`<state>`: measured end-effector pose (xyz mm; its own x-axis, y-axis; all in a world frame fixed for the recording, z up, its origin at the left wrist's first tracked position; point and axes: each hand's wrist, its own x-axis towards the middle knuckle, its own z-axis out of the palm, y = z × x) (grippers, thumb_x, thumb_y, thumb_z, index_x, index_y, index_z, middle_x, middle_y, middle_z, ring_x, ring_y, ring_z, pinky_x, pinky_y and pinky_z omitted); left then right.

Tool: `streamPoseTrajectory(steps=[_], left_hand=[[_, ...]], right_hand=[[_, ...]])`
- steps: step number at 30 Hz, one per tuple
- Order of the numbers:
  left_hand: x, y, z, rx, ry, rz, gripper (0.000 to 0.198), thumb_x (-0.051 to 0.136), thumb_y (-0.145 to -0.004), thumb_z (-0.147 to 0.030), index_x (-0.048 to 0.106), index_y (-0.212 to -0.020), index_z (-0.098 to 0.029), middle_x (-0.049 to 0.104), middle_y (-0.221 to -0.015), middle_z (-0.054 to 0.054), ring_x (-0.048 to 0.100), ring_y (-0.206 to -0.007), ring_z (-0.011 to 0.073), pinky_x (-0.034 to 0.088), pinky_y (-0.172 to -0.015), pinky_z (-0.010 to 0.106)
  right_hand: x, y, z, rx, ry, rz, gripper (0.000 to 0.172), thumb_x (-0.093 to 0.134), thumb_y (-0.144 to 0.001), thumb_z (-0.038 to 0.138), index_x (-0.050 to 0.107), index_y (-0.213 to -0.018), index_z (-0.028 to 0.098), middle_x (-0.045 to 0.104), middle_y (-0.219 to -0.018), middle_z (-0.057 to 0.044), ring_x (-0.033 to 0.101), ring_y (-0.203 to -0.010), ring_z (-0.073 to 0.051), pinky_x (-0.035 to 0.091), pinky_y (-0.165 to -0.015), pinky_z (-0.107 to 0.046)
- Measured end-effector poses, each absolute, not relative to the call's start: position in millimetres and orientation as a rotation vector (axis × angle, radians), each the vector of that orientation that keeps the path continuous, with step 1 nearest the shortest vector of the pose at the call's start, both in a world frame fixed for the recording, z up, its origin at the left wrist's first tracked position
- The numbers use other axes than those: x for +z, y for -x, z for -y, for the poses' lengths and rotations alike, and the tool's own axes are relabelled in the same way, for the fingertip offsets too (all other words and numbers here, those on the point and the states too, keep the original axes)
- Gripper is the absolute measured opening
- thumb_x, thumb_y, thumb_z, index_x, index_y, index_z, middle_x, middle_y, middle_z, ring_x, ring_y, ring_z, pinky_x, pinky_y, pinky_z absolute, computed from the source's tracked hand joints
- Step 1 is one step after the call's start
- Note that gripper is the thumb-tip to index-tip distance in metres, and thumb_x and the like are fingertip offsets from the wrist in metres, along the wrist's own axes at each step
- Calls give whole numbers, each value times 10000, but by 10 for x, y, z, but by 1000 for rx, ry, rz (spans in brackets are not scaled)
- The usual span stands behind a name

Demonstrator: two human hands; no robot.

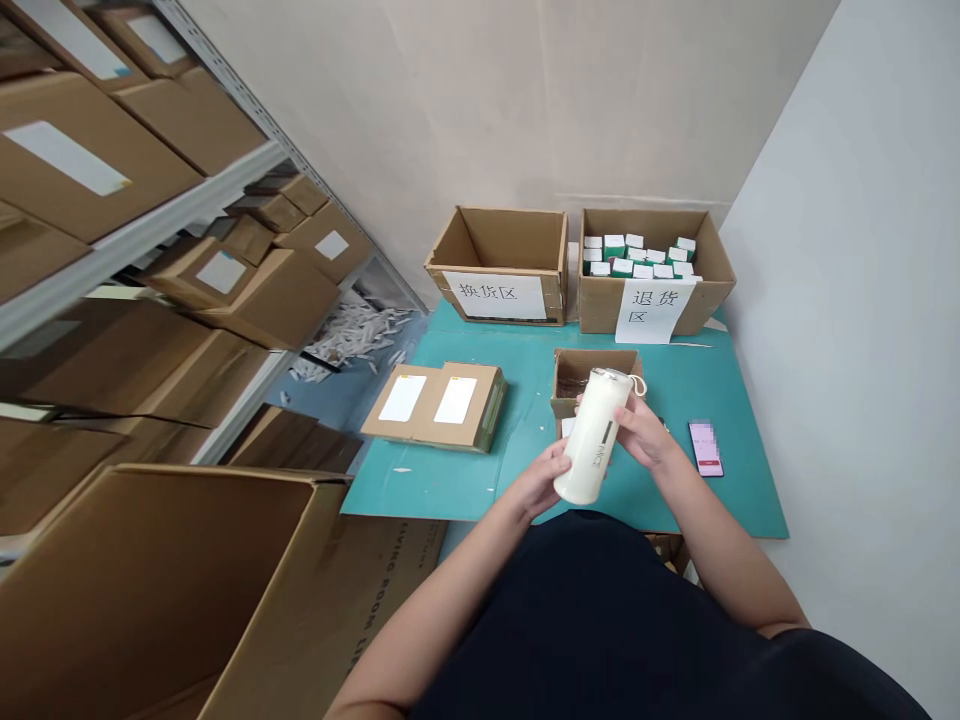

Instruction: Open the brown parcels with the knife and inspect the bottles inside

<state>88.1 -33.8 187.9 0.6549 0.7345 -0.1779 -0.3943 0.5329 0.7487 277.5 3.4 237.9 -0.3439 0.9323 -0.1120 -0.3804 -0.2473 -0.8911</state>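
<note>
A white cylindrical bottle (pixel 594 435) with a small loop strap at its top is held tilted over the teal table (pixel 465 470). My left hand (pixel 546 480) grips its lower end from the left. My right hand (pixel 646 432) wraps its upper side from the right. Just behind the bottle stands a small open cardboard box (pixel 571 372). A flat white card lies partly hidden under my left hand.
A phone (pixel 706 447) lies right of my hands. A flat carton with two white labels (pixel 437 404) lies left. At the back stand a labelled box (pixel 501 264) and a labelled box of white-green packs (pixel 651 270). Shelves of cartons (pixel 150 200) and a big open carton (pixel 187 590) are left.
</note>
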Motion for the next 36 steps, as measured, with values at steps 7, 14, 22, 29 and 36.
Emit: streamPoseTrajectory(steps=[7, 14, 22, 29, 36], left_hand=[[1770, -917, 295, 792, -854, -600, 772, 851, -666, -591, 628, -1281, -181, 693, -1218, 145, 643, -1127, 326, 471, -986, 447], [1588, -923, 274, 949, -1054, -863, 776, 932, -592, -451, 596, -1252, -221, 658, -1252, 106, 593, -1176, 294, 459, -998, 408], [1387, -751, 331, 544, -612, -370, 817, 824, -640, -643, 640, -1244, -124, 735, -1076, 159, 716, -880, 297, 530, -798, 403], [1266, -754, 275, 755, -1166, -871, 860, 905, -587, -523, 592, -1331, -225, 615, -1377, 126, 577, -1217, 323, 446, -1029, 454], [1310, -816, 421, 731, -1413, -1078, 695, 836, -664, -354, 595, -1294, -186, 684, -1245, 101, 628, -1119, 306, 480, -1016, 465]], right_hand=[[2303, -2783, -58, 1650, 914, 1019, 655, 845, -639, 603, 643, -1145, 239, 730, -1143, -95, 672, -1091, -316, 578, -882, -456], [2166, -2697, -9, 1411, 1091, 996, 671, 867, -676, 488, 573, -1243, 284, 678, -1243, -69, 623, -1158, -283, 517, -1002, -443], [2166, -2885, -27, 1927, 755, 1007, 786, 889, -579, 632, 640, -1210, 235, 717, -1202, -126, 646, -1161, -340, 529, -959, -483], [1977, -2811, 36, 1567, 1018, 1146, 844, 904, -618, 512, 534, -1340, 281, 636, -1343, -93, 593, -1243, -290, 476, -1059, -441], [1881, -2680, 227, 1410, 1181, 1373, 897, 845, -693, 448, 415, -1459, 265, 555, -1428, -126, 573, -1286, -289, 464, -1081, -429]])
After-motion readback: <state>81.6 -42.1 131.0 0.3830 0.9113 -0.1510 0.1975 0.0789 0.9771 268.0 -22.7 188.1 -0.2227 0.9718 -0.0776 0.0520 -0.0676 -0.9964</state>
